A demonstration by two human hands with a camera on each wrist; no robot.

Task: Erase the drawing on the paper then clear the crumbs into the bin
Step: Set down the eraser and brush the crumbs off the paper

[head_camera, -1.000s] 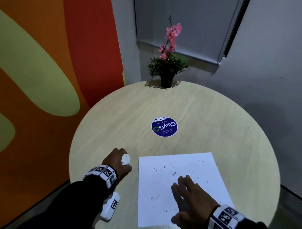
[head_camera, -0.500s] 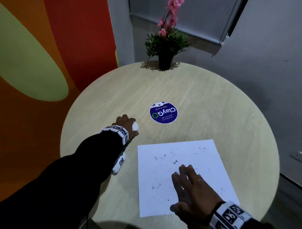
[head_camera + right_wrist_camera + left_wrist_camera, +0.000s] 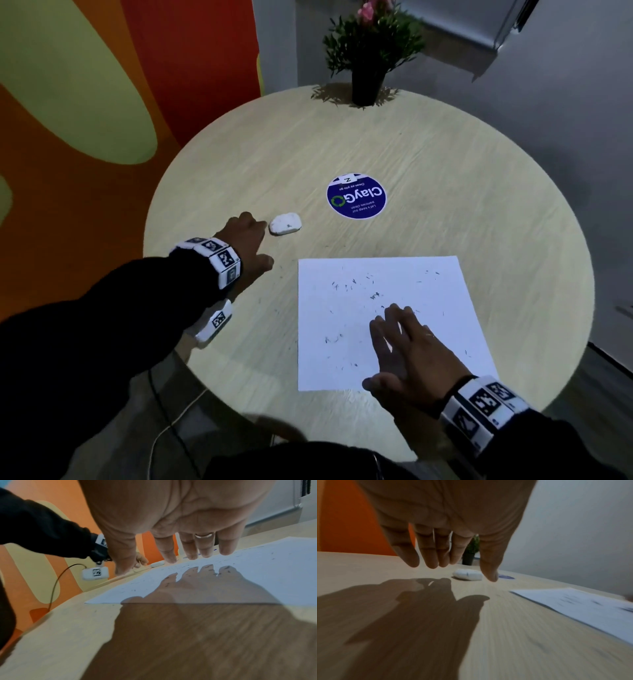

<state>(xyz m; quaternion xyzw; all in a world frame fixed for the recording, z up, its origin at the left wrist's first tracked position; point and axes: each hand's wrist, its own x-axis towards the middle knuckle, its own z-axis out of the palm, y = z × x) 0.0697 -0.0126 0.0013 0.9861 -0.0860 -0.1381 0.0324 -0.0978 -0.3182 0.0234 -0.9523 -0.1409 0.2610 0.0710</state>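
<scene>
round wood table (image 3: 445, 171), orange wall (image 3: 191, 51); both hands (image 3: 246, 246) (image 3: 407, 349) flat, fingers straight, empty.

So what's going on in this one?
A person is at a round table with a sheet of paper strewn with dark eraser crumbs. The white eraser lies on the table beside the open left hand, which isn't touching it. The right hand rests flat over the paper's near part. No bin is in view.
</scene>
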